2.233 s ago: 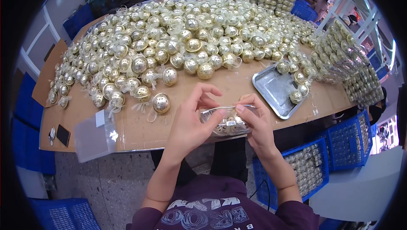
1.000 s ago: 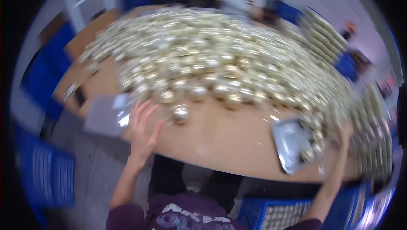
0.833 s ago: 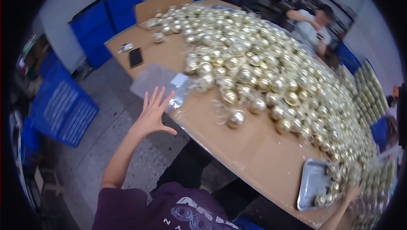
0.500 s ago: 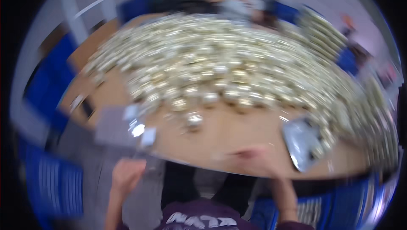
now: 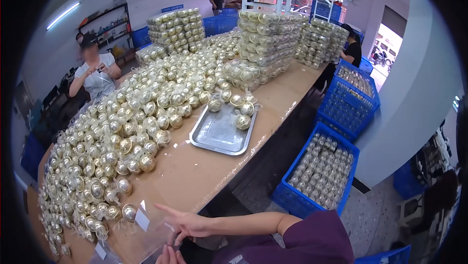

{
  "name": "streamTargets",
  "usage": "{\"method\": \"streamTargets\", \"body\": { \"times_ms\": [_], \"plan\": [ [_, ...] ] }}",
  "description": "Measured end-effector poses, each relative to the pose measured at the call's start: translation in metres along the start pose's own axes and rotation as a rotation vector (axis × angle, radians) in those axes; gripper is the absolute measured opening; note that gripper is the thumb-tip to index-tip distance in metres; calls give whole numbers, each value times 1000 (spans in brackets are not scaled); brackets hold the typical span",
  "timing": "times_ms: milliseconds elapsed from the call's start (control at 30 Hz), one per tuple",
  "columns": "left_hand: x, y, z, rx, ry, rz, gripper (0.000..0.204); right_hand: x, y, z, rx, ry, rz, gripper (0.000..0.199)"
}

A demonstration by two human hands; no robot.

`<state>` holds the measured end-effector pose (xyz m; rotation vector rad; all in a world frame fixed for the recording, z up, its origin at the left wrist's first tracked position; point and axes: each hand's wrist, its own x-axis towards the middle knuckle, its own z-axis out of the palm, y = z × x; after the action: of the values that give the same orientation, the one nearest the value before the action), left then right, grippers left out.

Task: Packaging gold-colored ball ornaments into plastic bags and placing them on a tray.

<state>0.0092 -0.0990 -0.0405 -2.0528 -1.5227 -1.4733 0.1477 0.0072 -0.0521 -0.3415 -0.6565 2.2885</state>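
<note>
In the head view, the right hand (image 5: 187,223) reaches in from the right with its index finger stretched out and its other fingers curled inward; whether it pinches anything cannot be told. Clear plastic film (image 5: 153,233) lies just to its left, seemingly at the fingertips, and a white card (image 5: 142,220) shows at the film's far side, its long axis slanting down toward the hands. The left hand (image 5: 168,255) shows only fingertips at the lower edge, drawn close together just below the right hand; its grip cannot be told. The right hand looks nearer to the card, while a second card (image 5: 100,250) lies farther left, on the left hand's side.

The film is thin and glossy, its edges hard to trace; both cards are flat, matte and straight-edged. Beyond them spreads a heap of round gold ornaments (image 5: 125,145), shiny and patterned, with sheer pale ribbons among them. The brown tabletop (image 5: 192,176) looks smooth, with a few white scraps. Well apart from the hands, a shallow metal tray (image 5: 219,137) with rounded corners holds a few ornaments at its far end, and a blue plastic crate (image 5: 292,200) stands beyond the table's right edge
</note>
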Motion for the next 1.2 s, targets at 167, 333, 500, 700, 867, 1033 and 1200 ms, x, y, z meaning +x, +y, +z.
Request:
{"method": "streamTargets", "body": {
  "times_ms": [167,333,500,700,867,1033,1200],
  "plan": [
    [-1,-4,4,-114,-119,114,23,-10,-11,-12,-180,30,23,58],
    [-4,-7,7,-154,-183,87,22,-14,-30,-29,-1591,165,-681,99],
    [-12,-12,10,-162,-360,258,22,-12,-60,-23,-1857,-53,-327,112],
    [-12,-16,11,-210,-515,323,30,-13,-60,-9,-2359,283,-802,101],
    [20,7,7,-388,-728,12,60,-8,-52,-59,-2245,11,-735,69],
    [79,2,-4,-188,-860,4,87,-20,-56,-38,-2238,-133,-783,52],
    [92,-3,15,-241,-694,-16,45,-27,-70,-28,-1964,-38,-953,48]
  ]
}}
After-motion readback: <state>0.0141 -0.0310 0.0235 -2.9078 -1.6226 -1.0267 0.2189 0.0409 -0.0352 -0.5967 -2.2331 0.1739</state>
